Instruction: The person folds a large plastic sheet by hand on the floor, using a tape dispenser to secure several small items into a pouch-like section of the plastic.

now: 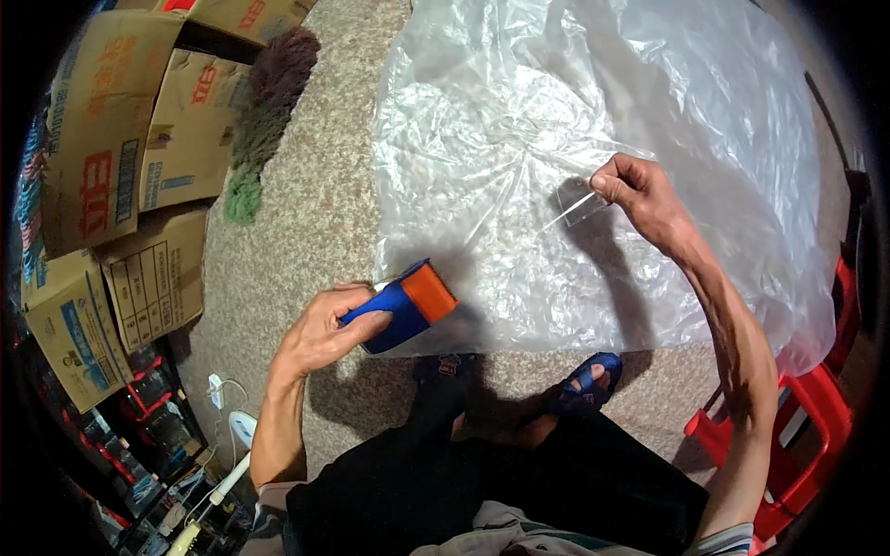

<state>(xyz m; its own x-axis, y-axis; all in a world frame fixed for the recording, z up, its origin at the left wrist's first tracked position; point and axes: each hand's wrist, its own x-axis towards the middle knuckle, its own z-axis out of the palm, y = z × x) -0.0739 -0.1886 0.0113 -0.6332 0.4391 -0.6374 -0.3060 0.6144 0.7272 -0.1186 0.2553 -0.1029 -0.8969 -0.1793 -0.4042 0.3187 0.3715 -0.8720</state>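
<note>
My left hand is closed around a blue and orange hand-held tool, with its thumb on the blue body. The orange end points to the upper right and has a dark, toothed-looking edge; its exact kind is unclear. Farther right, my right hand pinches a small clear plastic piece between thumb and fingers. A bright thin line runs along that piece toward the lower left. Beneath both hands lies a large crumpled clear plastic sheet, spread over the floor. My right hand hovers above it, casting a shadow.
Cardboard boxes are stacked at the left, beside a dark fluffy duster with a green end. Red plastic stools stand at the lower right. Lower left are a white power plug and cable. My sandalled foot is by the sheet's near edge.
</note>
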